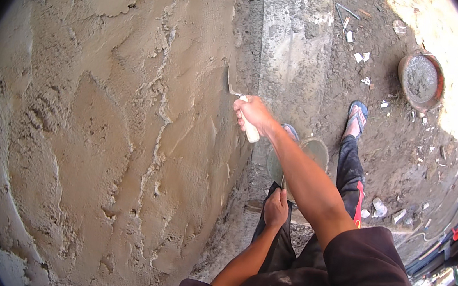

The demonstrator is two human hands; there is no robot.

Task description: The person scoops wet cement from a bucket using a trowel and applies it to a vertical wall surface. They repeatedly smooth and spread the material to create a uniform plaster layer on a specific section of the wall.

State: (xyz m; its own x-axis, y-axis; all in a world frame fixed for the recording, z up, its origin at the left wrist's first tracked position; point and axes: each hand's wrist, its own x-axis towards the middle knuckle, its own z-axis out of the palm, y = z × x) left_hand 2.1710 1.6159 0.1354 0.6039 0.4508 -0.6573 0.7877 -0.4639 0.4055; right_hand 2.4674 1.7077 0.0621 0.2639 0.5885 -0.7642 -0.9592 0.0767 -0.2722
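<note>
My right hand is closed around the pale handle of a trowel. The trowel's thin blade lies against the wet plaster on the wall to my left. Lower down, my left hand grips the near edge of a round, grey-green pan, held low in front of my legs. My right forearm crosses over the pan and hides its middle, so its contents are hard to make out. Ridges, cracks and rough patches mark the brown plaster, which looks smoother near the blade.
A bucket of grey mortar stands on the dirt at the far right. A pale concrete strip runs along the wall's foot. White scraps and rubble litter the ground. My sandalled right foot stands beyond the pan.
</note>
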